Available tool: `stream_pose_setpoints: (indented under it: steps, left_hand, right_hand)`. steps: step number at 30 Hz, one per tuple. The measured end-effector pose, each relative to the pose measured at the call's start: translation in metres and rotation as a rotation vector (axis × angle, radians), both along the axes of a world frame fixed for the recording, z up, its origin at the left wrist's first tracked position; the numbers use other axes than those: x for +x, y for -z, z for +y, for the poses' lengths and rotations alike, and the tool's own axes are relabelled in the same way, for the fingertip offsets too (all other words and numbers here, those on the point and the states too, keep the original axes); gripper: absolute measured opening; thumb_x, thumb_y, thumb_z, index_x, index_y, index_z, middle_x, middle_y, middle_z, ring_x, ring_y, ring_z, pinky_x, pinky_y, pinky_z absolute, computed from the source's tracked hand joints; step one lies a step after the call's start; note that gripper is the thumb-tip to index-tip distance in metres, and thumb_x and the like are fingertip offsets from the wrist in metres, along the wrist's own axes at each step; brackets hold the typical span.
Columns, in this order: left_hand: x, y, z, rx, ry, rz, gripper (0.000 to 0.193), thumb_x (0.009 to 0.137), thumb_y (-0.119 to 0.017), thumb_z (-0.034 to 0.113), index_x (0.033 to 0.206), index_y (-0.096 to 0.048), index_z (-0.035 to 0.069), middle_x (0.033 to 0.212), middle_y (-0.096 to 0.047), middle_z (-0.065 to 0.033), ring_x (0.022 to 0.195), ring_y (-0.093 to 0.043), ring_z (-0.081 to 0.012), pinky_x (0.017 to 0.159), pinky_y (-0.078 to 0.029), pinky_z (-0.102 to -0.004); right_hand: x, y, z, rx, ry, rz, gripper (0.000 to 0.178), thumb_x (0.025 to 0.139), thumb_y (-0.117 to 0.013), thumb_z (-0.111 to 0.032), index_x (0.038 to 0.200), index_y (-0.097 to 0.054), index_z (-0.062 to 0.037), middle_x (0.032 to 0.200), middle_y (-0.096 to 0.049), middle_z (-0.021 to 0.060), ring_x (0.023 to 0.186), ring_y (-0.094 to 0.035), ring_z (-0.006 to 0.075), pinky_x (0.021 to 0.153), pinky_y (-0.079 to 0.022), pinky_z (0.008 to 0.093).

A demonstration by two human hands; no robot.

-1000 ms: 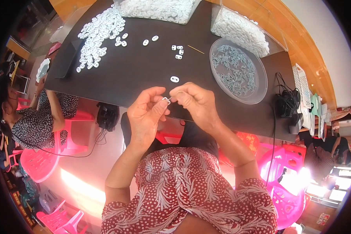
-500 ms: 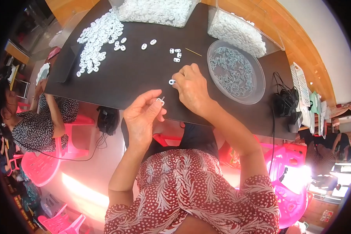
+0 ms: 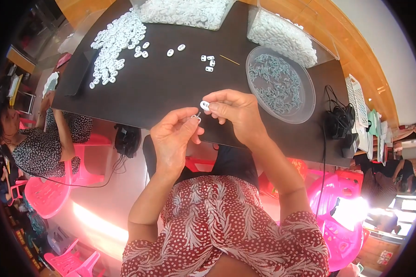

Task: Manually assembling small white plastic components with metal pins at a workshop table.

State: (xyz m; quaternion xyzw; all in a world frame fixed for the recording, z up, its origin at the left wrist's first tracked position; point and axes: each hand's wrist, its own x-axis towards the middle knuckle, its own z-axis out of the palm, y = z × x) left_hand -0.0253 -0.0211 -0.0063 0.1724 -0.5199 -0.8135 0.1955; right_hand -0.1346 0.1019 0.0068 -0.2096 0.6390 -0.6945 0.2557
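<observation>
Between the thumb and forefinger of my left hand (image 3: 173,136) is a small white plastic piece (image 3: 198,118) with a thin greyish pin standing up from it; my fingers cover part of it. My right hand (image 3: 239,116) pinches a white oval plastic piece with holes (image 3: 204,105). The two hands are close together over the table's near edge, and the oval piece is just above the pin, apart from it or barely touching; I cannot tell which. Beyond them on the dark table (image 3: 171,87) lies a small group of white blocky pieces (image 3: 210,63), with a thin yellow stick (image 3: 229,60) beside it.
A round clear tray (image 3: 305,108) of grey-green pins stands at the right. Two clear bins hold white pieces (image 3: 180,14) (image 3: 282,37) at the back. Loose white ovals (image 3: 113,46) are heaped at the left. Black cables (image 3: 337,115) lie at the right edge. Another person (image 3: 41,147) sits at the left.
My right hand has lifted the white oval piece off the table and brought it back toward my left hand. My left hand has shifted slightly right, still holding its piece.
</observation>
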Motion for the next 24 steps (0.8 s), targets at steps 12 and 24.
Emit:
stream_pose_setpoints:
  steps: [12, 24]
  left_hand:
    - [-0.001, -0.002, 0.003, -0.040, -0.019, -0.040, 0.018, 0.084, -0.063, 0.002, 0.100, -0.063, -0.006, 0.082, -0.064, -0.0099, 0.064, -0.062, -0.0132, 0.051, -0.050, -0.0227]
    - [0.001, 0.001, 0.006, -0.167, -0.068, -0.042, 0.019, 0.086, -0.061, 0.001, 0.103, -0.062, -0.006, 0.082, -0.063, -0.0074, 0.066, -0.060, -0.0108, 0.052, -0.049, -0.0212]
  right_hand:
    - [0.011, -0.004, -0.003, 0.050, 0.066, 0.164, 0.013, 0.083, -0.065, -0.004, 0.093, -0.066, 0.0035, 0.078, -0.066, 0.0040, 0.070, -0.058, 0.0058, 0.063, -0.047, 0.0207]
    - [0.018, 0.004, -0.007, 0.059, 0.113, 0.249, 0.011, 0.081, -0.065, -0.004, 0.091, -0.067, 0.0001, 0.079, -0.065, 0.0041, 0.070, -0.058, 0.0075, 0.061, -0.046, 0.0222]
